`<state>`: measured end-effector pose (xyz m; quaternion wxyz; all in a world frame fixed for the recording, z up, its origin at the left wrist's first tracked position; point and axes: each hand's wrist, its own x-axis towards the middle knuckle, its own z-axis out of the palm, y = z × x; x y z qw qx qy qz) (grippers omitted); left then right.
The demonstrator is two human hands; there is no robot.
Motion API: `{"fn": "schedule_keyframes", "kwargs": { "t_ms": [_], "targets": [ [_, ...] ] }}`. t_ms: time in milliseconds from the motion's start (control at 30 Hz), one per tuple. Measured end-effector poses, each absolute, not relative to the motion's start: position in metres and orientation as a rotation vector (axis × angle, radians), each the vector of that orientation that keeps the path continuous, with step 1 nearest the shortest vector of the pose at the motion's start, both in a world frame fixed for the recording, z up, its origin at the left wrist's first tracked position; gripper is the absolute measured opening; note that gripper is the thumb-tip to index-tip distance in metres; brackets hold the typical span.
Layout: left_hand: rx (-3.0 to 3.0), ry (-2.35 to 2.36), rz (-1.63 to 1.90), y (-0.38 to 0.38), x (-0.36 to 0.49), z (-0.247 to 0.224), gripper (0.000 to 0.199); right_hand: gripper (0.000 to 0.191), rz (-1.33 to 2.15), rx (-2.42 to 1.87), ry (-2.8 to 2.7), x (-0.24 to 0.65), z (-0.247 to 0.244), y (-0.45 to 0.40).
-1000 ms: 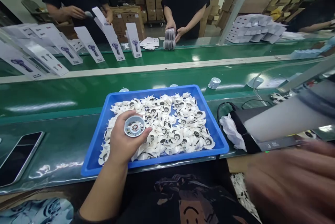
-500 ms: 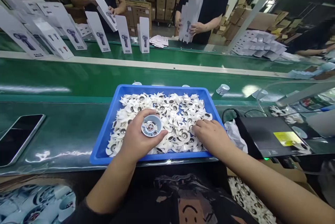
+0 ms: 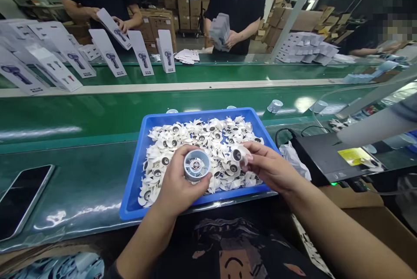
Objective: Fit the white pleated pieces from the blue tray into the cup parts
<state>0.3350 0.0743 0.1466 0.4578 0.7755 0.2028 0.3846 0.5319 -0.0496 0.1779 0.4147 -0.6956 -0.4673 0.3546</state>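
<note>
Round grey fan housing [image 3: 196, 165] open face up, small white impeller [image 3: 239, 154] just right, above blue tray [image 3: 137, 157]

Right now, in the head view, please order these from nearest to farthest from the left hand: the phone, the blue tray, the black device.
1. Blue tray: directly under the left hand.
2. Black device: to the right, past the tray.
3. Phone: far left on the belt.
</note>
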Motion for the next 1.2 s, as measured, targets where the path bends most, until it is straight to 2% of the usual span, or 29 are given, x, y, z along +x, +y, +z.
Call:
{"fn": "schedule_keyframes", "kwargs": {
  "t_ms": [133, 300, 367, 533, 667, 900, 1000, 1100, 1200],
  "targets": [
    [2.076, 0.521, 0.84, 0.066, 0.334, 0.154, 0.05, 0.042, 1.155, -1.417, -0.983, 0.513, 0.176, -0.046],
    [2.257, 0.549, 0.763, 0.052, 0.337, 0.16, 0.047, 0.035, 1.189, -1.256, -0.968, 0.507, 0.177, -0.052],
    [2.304, 0.51, 0.771, 0.048, 0.34, 0.162, 0.043, 0.027, 1.059, -1.29, -1.114, 0.504, 0.184, -0.057],
    [2.506, 0.409, 0.916, 0.045, 0.343, 0.165, 0.023, 0.022, 0.267, -1.569, -1.806, 0.493, 0.199, -0.06],
    [2.612, 0.422, 1.116, 0.044, 0.342, 0.166, 0.019, 0.014, 0.186, -1.586, -1.872, 0.491, 0.202, -0.05],
    [2.657, 0.423, 1.189, 0.043, 0.347, 0.172, 0.018, 0.01, 0.293, -1.594, -1.829, 0.49, 0.201, -0.038],
    [2.67, 0.415, 1.096, 0.044, 0.342, 0.177, 0.03, 0.023, 0.417, -1.534, -1.803, 0.499, 0.199, -0.045],
    [2.63, 0.528, 0.985, 0.057, 0.323, 0.182, 0.047, 0.019, 0.707, -1.374, -1.765, 0.516, 0.198, -0.066],
    [2.361, 0.84, 1.039, 0.097, 0.296, 0.184, 0.046, 0.024, 0.824, -1.337, -1.593, 0.532, 0.187, -0.091]
  ]
}}
